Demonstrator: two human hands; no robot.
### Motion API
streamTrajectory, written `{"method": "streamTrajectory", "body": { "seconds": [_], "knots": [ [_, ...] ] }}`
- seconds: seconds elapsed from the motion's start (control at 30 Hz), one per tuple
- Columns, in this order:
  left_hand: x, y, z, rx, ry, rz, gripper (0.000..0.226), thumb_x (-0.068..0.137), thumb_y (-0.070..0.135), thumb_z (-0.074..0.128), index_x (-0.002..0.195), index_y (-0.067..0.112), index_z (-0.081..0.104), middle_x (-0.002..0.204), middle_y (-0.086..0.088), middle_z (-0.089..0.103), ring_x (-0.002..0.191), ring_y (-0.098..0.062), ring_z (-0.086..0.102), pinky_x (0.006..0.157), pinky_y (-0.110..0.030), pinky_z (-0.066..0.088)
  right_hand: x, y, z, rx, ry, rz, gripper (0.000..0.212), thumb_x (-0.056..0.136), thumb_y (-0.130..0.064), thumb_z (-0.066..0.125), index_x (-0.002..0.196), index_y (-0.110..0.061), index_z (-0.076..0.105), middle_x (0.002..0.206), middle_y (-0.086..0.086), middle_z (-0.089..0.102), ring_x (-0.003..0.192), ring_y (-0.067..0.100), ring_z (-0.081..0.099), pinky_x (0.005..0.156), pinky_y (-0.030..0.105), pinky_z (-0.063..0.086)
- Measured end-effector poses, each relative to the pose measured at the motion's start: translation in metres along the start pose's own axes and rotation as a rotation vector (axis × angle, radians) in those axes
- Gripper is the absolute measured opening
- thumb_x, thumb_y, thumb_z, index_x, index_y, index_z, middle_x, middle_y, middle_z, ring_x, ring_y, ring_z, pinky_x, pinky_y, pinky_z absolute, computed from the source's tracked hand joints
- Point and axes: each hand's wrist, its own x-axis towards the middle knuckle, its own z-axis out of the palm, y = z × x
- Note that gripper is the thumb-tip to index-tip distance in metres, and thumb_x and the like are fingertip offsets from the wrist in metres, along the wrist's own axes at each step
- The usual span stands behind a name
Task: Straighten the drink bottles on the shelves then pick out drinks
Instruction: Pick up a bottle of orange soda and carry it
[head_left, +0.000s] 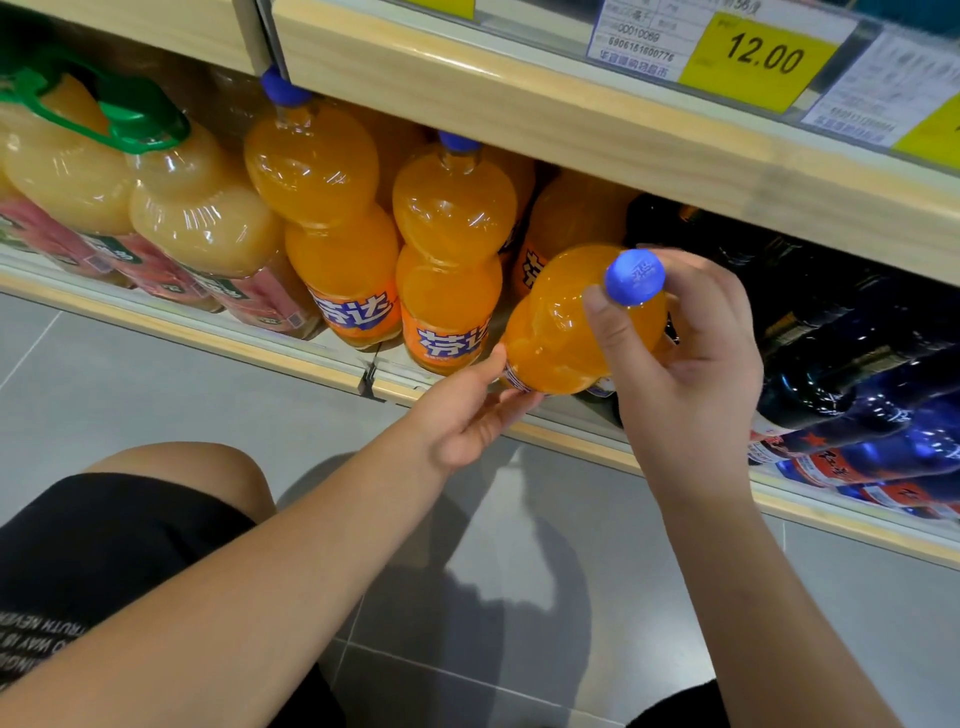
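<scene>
A large orange soda bottle (558, 332) with a blue cap leans out of the low shelf (270, 348) toward me. My right hand (691, 358) grips its neck and shoulder, thumb just under the cap. My left hand (467, 415) holds the bottle's lower part from beneath, fingers against the label. Two more orange soda bottles (452, 249) stand upright to the left on the same shelf, and another stands behind the held one.
Pale juice jugs (202, 223) with green handles fill the shelf's left end. Dark bottles (852, 374) with blue and red labels lie to the right. The upper shelf board (545, 119) with yellow price tags hangs close above. Grey floor tiles and my knees are below.
</scene>
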Motion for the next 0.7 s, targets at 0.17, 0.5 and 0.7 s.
{"method": "streamTrajectory", "body": {
  "seconds": [0.17, 0.5, 0.7],
  "knots": [
    [-0.001, 0.001, 0.003, -0.065, -0.043, 0.012, 0.045, 0.103, 0.024, 0.049, 0.145, 0.009, 0.044, 0.140, -0.024, 0.055, 0.124, -0.037, 0.058, 0.088, -0.047, 0.053, 0.009, -0.005, 0.009, -0.024, -0.003, -0.009, 0.027, 0.094, -0.030, 0.075, 0.117, -0.015, 0.072, 0.122, 0.001, 0.066, 0.120, 0.011, 0.059, 0.100, 0.032, 0.049],
    [-0.004, 0.003, 0.001, -0.047, -0.140, 0.061, 0.029, 0.104, 0.017, 0.048, 0.130, 0.009, 0.057, 0.133, -0.018, 0.063, 0.117, -0.030, 0.064, 0.092, -0.045, 0.052, 0.030, -0.008, 0.021, -0.246, 0.034, -0.002, 0.036, 0.096, -0.048, 0.068, 0.113, -0.016, 0.072, 0.113, -0.004, 0.067, 0.103, 0.014, 0.061, 0.079, 0.017, 0.043],
    [0.002, -0.005, 0.010, 0.067, -0.064, 0.125, 0.032, 0.105, 0.013, 0.048, 0.135, 0.004, 0.054, 0.136, -0.016, 0.062, 0.123, -0.027, 0.061, 0.093, -0.031, 0.056, 0.048, -0.003, 0.015, -0.268, 0.055, 0.057, 0.042, 0.093, -0.054, 0.064, 0.121, -0.024, 0.074, 0.121, -0.004, 0.069, 0.111, 0.011, 0.060, 0.092, 0.026, 0.047]
  ]
}}
